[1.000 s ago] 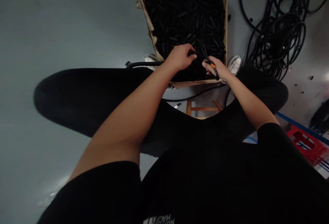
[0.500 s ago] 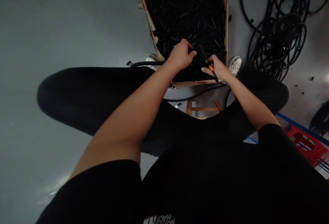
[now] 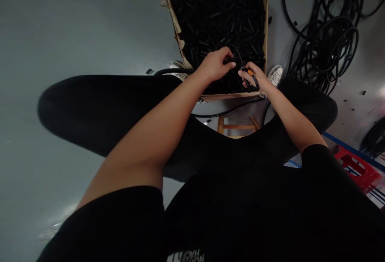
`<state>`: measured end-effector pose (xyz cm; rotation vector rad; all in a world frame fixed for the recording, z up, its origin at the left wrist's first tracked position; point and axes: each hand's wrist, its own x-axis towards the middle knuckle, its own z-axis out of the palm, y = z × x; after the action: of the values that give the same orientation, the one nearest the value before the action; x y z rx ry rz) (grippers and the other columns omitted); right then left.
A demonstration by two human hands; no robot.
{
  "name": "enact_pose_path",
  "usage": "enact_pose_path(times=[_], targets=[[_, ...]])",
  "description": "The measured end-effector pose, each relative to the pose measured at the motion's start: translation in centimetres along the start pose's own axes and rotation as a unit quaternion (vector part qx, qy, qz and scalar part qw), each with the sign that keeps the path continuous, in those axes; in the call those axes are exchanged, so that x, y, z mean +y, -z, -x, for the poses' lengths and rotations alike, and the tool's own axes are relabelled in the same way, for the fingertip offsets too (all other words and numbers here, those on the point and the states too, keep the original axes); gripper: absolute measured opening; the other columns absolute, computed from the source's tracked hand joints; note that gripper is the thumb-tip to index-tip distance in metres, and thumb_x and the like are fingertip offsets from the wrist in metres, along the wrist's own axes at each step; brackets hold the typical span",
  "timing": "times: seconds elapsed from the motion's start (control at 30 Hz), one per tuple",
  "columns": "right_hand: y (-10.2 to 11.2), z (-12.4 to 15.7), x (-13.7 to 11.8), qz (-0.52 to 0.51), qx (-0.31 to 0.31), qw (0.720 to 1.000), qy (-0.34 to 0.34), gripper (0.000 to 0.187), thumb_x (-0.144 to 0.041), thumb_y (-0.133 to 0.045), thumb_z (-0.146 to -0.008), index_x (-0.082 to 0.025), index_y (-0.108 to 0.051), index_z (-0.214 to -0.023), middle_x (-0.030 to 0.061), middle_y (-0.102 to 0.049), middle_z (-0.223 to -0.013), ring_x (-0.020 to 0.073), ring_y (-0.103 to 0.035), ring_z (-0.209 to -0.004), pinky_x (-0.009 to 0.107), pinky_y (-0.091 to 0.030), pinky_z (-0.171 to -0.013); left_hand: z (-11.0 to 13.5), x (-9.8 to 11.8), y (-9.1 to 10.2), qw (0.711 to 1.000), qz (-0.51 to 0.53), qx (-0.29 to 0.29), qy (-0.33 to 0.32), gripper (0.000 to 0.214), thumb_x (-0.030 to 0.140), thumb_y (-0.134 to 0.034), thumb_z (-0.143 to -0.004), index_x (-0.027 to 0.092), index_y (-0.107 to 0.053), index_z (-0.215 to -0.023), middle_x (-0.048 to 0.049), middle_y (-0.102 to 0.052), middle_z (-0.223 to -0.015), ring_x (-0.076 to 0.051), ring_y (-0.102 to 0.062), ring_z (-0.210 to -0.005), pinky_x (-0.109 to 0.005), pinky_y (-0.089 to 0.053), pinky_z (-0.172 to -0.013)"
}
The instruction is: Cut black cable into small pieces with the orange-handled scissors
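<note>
My left hand (image 3: pixel 215 65) is over the front of a cardboard box (image 3: pixel 231 96), its fingers curled around a dark piece that blends into the black contents. The box is torn along its left side and packed with several short black rubber tubes (image 3: pixel 219 17). Just to the right, my right hand (image 3: pixel 252 78) grips a small orange-and-black hand tool (image 3: pixel 249 72), probably cutters. Its black handles curve past my fingers. The hands are close together, and the tool's tips are hard to see against the black pile.
Coils of black cable (image 3: pixel 326 41) lie on the grey floor to the right, among a few loose black pieces. A white sneaker (image 3: pixel 275 75) shows beside the box. A wooden stool (image 3: pixel 236 126) stands below it, and a red plastic crate (image 3: pixel 357 169) sits at the right.
My hands have drawn closer together above the box. The left hand has shifted slightly right, and the orange tool has turned within my right hand.
</note>
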<state>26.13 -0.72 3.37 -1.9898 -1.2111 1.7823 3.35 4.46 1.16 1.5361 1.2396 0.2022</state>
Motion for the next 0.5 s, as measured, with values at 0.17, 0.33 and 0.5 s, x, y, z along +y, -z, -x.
enact_pose_path(times=[0.17, 0.33, 0.5], targets=[[-0.1, 0.1, -0.7, 0.035, 0.043, 0.998, -0.003, 0.067, -0.078, -0.096, -0.103, -0.028, -0.053, -0.113, -0.0030, -0.061, -0.087, 0.0150, -0.064, -0.069, 0.027, -0.054, -0.055, 0.4, 0.1, 0.5, 0.999, -0.010, 0.022, 0.033, 0.054, 0.030, -0.079, -0.104, 0.022, -0.076, -0.158, -0.0181, -0.083, -0.152, -0.044, -0.075, -0.151, -0.055, -0.057, -0.134], [-0.3, 0.1, -1.3, 0.013, 0.037, 0.999, -0.006, 0.065, -0.077, -0.096, -0.105, -0.029, -0.053, -0.111, -0.0019, -0.067, -0.090, 0.0163, -0.072, -0.076, 0.028, -0.063, -0.062, 0.8, 0.8, 0.4, 1.000, 0.001, 0.006, 0.021, 0.051, 0.036, -0.077, -0.107, 0.026, -0.081, -0.157, -0.0176, -0.083, -0.156, -0.045, -0.075, -0.155, -0.056, -0.057, -0.135], [0.6, -0.1, -1.1, 0.059, 0.048, 0.997, 0.031, 0.069, -0.081, -0.097, -0.101, -0.028, -0.054, -0.110, -0.0033, -0.064, -0.084, 0.0156, -0.067, -0.068, 0.027, -0.054, -0.055, 0.5, 0.7, 0.5, 1.000, -0.009, -0.014, 0.016, 0.049, 0.039, -0.070, -0.113, 0.022, -0.083, -0.157, -0.0184, -0.085, -0.150, -0.043, -0.078, -0.151, -0.054, -0.056, -0.134]])
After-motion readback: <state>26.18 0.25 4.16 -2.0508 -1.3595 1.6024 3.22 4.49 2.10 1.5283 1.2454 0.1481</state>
